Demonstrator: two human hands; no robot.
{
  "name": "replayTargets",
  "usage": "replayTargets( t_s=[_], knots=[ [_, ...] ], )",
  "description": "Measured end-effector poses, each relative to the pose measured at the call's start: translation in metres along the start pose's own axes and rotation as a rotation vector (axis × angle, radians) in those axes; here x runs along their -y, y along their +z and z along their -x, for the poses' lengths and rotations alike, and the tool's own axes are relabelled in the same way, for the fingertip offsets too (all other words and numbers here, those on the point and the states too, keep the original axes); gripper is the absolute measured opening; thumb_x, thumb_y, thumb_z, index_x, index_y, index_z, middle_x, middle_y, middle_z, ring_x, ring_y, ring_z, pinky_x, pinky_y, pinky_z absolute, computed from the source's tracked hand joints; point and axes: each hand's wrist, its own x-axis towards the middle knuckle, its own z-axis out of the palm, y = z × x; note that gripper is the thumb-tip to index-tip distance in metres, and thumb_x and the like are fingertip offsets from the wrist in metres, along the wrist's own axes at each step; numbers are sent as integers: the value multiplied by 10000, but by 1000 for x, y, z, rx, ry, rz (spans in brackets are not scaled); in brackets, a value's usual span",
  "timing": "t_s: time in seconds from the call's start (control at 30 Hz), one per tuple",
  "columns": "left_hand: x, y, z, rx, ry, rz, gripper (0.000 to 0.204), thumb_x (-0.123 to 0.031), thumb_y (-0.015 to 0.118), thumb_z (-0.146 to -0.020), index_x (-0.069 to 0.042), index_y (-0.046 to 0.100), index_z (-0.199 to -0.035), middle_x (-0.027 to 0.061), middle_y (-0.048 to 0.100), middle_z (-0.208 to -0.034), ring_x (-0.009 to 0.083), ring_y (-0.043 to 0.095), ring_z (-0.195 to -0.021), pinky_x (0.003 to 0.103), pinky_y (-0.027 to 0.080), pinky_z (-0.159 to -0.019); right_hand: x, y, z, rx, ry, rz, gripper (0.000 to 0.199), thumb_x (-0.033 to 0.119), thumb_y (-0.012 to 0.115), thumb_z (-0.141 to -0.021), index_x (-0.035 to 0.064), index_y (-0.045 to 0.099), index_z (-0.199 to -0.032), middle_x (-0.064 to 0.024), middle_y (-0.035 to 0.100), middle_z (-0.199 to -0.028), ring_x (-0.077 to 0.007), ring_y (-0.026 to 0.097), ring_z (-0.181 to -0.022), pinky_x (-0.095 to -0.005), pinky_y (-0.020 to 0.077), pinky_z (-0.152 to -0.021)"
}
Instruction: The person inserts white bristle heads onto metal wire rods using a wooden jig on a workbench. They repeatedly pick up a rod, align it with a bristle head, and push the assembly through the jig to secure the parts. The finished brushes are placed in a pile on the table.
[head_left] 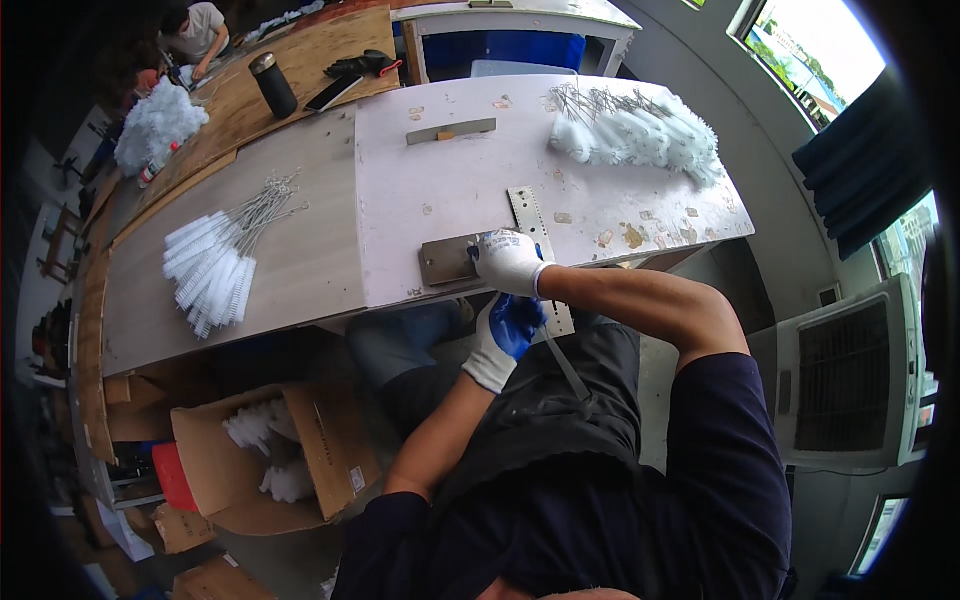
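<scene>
My right hand (509, 263), in a white glove with a blue palm, rests closed at the table's front edge, beside a flat metal block (447, 261). Just below it is my left hand (508, 335), gloved alike, its fingers curled and blue palm side showing. What either hand grips is hidden by the gloves. A perforated metal strip (527, 212) runs from the tabletop under my hands and past the edge. Beneath my left hand a thin pale strip (567, 366) slants down over my dark apron. To the left lies a fanned bundle of white wire-handled brushes (215, 262).
More white brushes (640, 135) are heaped at the far right of the table (400, 190). A metal bar (451, 131), black bottle (273, 85), phone (333, 94) and dark glove (361, 65) lie further back. A cardboard box (335, 440) holds white bristly pieces below left. A co-worker (198, 35) sits far left.
</scene>
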Motion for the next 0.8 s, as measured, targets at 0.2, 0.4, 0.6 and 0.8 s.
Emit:
replayTargets(
  t_s=[0.2,0.4,0.6,0.8],
  knots=[
    [-74,-26,44,-208,38,-471,295,-256,555,-1044,-34,610,-857,-56,408,-594,54,395,-449,221,276,-407,2,-18,2,73,-40,-101,563,460,434,-1029,-8,734,-941,-255,721,-972,-409,699,-959,-493,539,-873],
    [-129,0,49,-241,-85,-1061,289,-207,555,-1037,-18,668,-849,-72,474,-572,25,396,-449,214,272,-429,-45,-50,-12,174,-466,179,548,384,776,-786,6,613,-1148,-179,717,-997,-357,709,-949,-450,555,-825],
    [-158,7,40,-205,-120,-1256,232,-189,580,-1005,0,710,-967,-10,653,-754,35,485,-616,222,390,-563,-51,-16,-42,50,-648,281,306,306,685,-805,61,667,-989,-136,724,-867,-312,726,-833,-419,557,-758],
    [-174,19,33,-165,-151,-1533,190,-97,560,-949,9,717,-940,7,678,-785,50,528,-676,239,436,-631,-51,-37,-40,103,-683,157,345,339,702,-786,46,700,-967,-135,724,-842,-323,723,-806,-422,560,-739]
  ],
)
